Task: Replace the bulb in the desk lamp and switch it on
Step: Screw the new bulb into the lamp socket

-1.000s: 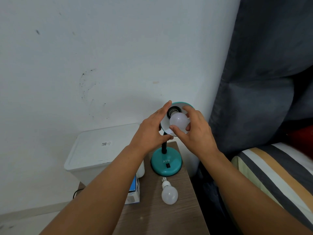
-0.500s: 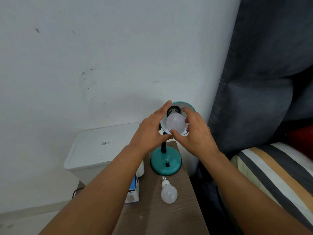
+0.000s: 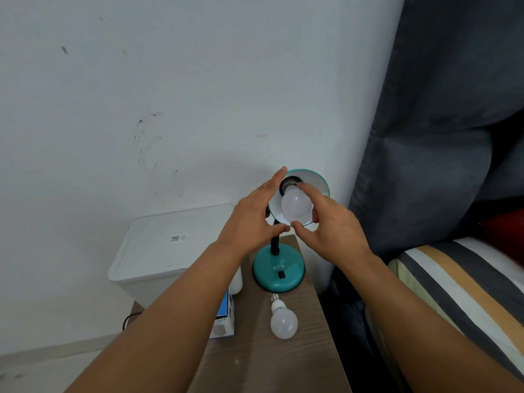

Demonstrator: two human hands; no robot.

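A teal desk lamp stands at the back of a wooden bedside table, its round base carrying a black switch. The shade tilts toward me, white inside. A white bulb sits with its neck in the dark socket. My right hand holds this bulb with thumb below and fingers over its right side. My left hand grips the shade's left rim. A second white bulb lies on the table in front of the base.
A white lidded plastic bin stands left of the table. A blue and white carton and a white container sit under my left forearm. A dark curtain and a striped bed are on the right.
The bulb has gone deeper into the socket and my right hand's fingers have shifted round it. My left hand stays on the shade.
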